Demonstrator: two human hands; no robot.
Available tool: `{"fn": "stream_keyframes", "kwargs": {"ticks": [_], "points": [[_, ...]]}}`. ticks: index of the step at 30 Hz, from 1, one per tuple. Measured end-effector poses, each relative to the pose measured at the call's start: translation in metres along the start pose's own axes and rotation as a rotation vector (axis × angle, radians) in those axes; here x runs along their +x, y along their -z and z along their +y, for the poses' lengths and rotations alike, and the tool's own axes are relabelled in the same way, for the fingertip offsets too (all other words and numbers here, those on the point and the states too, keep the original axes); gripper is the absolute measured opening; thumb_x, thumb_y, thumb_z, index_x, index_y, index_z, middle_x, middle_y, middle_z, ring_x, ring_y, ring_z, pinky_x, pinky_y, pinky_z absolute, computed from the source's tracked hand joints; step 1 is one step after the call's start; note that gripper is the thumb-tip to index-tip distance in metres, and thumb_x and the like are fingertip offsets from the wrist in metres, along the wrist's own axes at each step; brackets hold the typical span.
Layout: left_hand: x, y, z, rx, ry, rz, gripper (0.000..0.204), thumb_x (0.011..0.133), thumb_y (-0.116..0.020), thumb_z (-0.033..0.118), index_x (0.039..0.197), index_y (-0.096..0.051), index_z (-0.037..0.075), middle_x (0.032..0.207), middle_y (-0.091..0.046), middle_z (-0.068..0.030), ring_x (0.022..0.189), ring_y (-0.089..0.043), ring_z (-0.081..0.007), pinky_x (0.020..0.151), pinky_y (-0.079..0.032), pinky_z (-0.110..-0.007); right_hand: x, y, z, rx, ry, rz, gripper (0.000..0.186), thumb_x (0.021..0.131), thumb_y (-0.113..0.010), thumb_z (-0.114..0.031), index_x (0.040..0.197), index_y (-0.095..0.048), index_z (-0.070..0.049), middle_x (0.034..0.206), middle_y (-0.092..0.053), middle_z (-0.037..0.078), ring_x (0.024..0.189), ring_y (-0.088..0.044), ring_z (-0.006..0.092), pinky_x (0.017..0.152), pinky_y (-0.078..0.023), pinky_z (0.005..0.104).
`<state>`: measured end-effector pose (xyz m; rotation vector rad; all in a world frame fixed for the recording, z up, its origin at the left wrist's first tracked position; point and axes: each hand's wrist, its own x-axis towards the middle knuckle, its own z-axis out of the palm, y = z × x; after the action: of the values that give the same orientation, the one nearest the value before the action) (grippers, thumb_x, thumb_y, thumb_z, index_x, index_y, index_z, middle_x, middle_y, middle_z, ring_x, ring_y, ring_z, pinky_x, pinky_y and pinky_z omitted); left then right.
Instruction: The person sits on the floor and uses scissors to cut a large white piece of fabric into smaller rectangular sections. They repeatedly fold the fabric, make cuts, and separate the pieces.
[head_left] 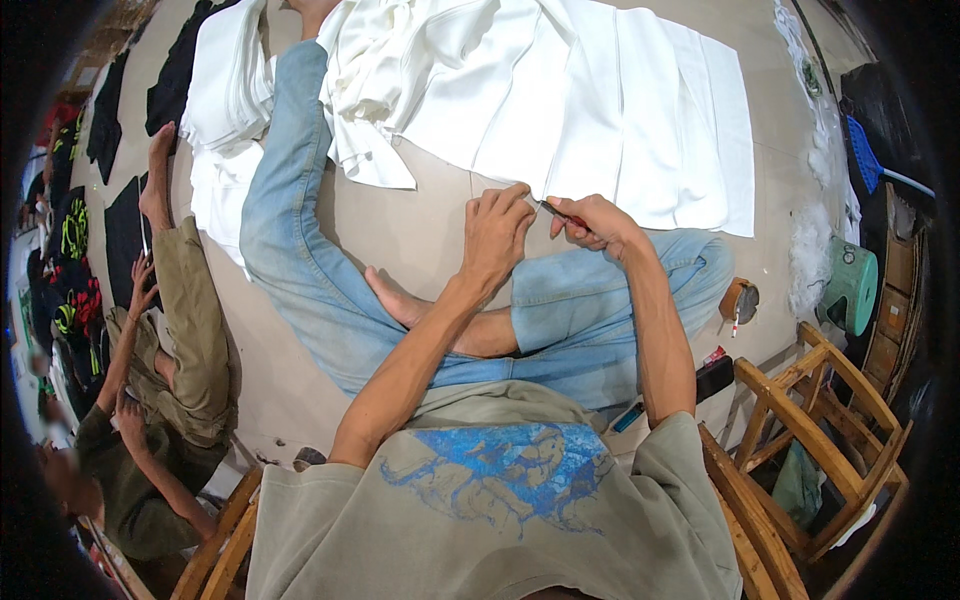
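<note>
White cloth pieces (600,110) lie spread in overlapping layers on the floor in front of me. My left hand (495,235) is closed, its fingertips pinched at the near edge of the cloth; what exactly lies between them is small and partly hidden. In my right hand (600,226) is a small red-handled tool (571,218) with a thin dark tip, resembling thread snips. Its tip points left at the cloth edge, close to my left fingertips. Farther left, a bunched part of the white cloth (370,150) lies beside my outstretched leg.
A folded white stack (228,80) lies beyond my left leg. At far left another person (150,420) sits with black cloth nearby. To the right are a wooden stool (800,420), a green plastic stool (850,287), a brown round object (738,300) and a blue-headed tool (862,153).
</note>
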<state>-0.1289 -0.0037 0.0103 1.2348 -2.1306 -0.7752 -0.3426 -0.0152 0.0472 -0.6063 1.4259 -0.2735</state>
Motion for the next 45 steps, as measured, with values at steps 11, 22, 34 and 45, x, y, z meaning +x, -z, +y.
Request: {"fn": "stream_keyframes", "kwargs": {"ticks": [11,22,34,45], "points": [[0.000,0.000,0.000,0.003,0.005,-0.010,0.012,0.088,-0.070,0.006,0.100,-0.070,0.009,0.133,-0.065,-0.0030,0.114,-0.056,-0.0278,0.098,-0.039,-0.044,0.005,0.001,0.002,0.002,-0.002,-0.012,0.048,0.104,-0.065,-0.043,0.077,-0.070,-0.003,0.050,-0.043,-0.007,0.039,-0.029,0.0046,0.038,-0.017,0.0251],[0.006,0.019,-0.017,-0.298,0.475,0.330,0.020,0.098,-0.069,0.015,0.111,-0.066,0.001,0.116,-0.069,-0.0153,0.094,-0.065,-0.0359,0.082,-0.051,-0.045,-0.002,-0.002,-0.005,0.141,0.161,-0.077,0.050,0.107,-0.058,-0.046,0.089,-0.072,-0.002,0.053,-0.037,-0.009,0.042,-0.029,0.0039,0.038,-0.019,0.0244],[0.026,0.044,-0.075,0.139,0.107,0.200,0.021,0.089,-0.078,0.019,0.103,-0.069,0.006,0.099,-0.067,-0.0091,0.091,-0.064,-0.0308,0.080,-0.049,-0.044,-0.002,-0.003,-0.010,0.209,0.181,-0.079,0.049,0.109,-0.056,-0.045,0.090,-0.071,-0.003,0.054,-0.039,-0.009,0.042,-0.029,0.0019,0.037,-0.019,0.0216],[0.022,0.068,-0.079,0.116,-0.048,0.128,0.010,0.097,-0.066,0.010,0.103,-0.059,0.004,0.093,-0.067,-0.0136,0.087,-0.063,-0.0370,0.076,-0.049,-0.047,0.002,-0.008,-0.014,0.322,0.250,-0.162,0.051,0.110,-0.053,-0.046,0.100,-0.070,0.001,0.057,-0.041,-0.008,0.043,-0.030,0.0010,0.036,-0.019,0.0205]]}}
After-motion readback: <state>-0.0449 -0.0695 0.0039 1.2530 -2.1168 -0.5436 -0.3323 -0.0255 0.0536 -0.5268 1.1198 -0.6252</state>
